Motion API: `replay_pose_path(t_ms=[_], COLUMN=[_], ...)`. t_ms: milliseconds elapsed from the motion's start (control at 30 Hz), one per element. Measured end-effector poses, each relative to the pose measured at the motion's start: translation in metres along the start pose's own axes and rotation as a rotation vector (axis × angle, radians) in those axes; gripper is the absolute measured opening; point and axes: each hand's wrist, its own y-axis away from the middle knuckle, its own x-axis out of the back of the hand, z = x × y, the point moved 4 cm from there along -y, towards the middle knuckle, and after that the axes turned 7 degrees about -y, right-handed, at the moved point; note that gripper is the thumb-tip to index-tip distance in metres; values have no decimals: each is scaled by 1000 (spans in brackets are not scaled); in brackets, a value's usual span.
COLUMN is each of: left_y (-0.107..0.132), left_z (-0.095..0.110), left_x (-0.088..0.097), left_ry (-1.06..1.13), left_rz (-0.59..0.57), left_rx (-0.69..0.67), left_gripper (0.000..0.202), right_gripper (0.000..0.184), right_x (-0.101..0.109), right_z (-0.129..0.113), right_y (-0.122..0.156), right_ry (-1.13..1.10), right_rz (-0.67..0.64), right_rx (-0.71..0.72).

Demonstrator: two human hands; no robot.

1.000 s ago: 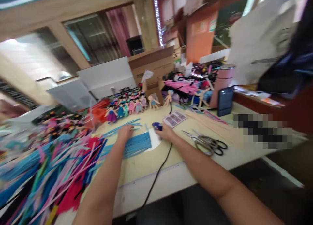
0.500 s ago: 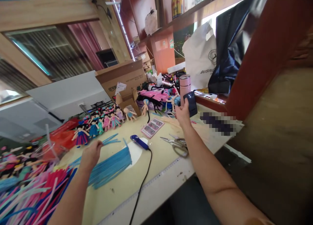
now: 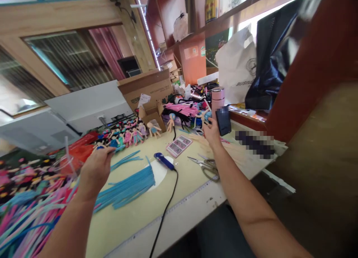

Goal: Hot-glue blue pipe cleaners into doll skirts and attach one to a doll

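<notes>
My left hand [image 3: 96, 170] is closed in a pinch above the left part of the table, with a thin blue pipe cleaner [image 3: 121, 148] poking out past the fingertips. Right of it lie a few loose blue pipe cleaners [image 3: 127, 159] and a larger sheaf of blue pipe cleaners [image 3: 131, 185]. My right hand [image 3: 212, 134] reaches to the back, its fingers bent inward just below a pale pipe-cleaner doll [image 3: 206, 117]; what they grip is hidden. Beside that hand a dark phone [image 3: 223, 120] leans against a pink thermos [image 3: 217, 98].
A blue corded tool [image 3: 164, 161] lies mid-table, its cord trailing over the front edge. Scissors [image 3: 208, 168] rest open near a flat pink-edged case [image 3: 179, 146]. Finished dolls [image 3: 127, 136], a cardboard box [image 3: 152, 114] and heaped pipe cleaners [image 3: 30, 217] line the back and left.
My left hand has moved left, away from the loose blue pipe cleaners, with a blue one between its fingers. My right hand has drawn slightly away from the phone. The view has shifted a little.
</notes>
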Motion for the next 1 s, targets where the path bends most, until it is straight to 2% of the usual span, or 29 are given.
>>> replay_pose_path(t_ms=[100,200,267,333,400,467,633,733,867,933,1000], left_y=[3,11,20,32,45,57,73,77,82,85,84], left_z=[15,29,34,37,37,38,46,52,56,54,50], left_x=[8,5,-3,-13,-23,-32,-50,-61,-76,-84,-89], left_ry=[2,34,61,126,179,202,135,56,44,54,43], left_rz=[2,-113,-214,-306,-349,-364,-416,-458,-484,-497,-504], left_rx=[-124,-156,-133,-106,-58,-16,-44,-99,-115,-119,-121], left_gripper=[20,22,19,15,12,11,13,16,19,19,20], right_gripper=[37,20,29,46,59,64,51,45,35,32,29], right_x=[-30,-71,-97,-119,-138,-154,-180,-188,-195,-194,-192], right_z=[-10,-12,-6,1,8,13,14,17,20,18,14], right_y=[26,56,72,84,90,93,98,99,106,109,111], right_ry=[-32,-24,32,94,143,206,414,476,406,347,262], right_rz=[-129,-460,-707,-857,-893,-893,-902,-832,-762,-735,-737], right_rx=[-21,-55,-53,-29,-12,-1,54,71,71,33,-68])
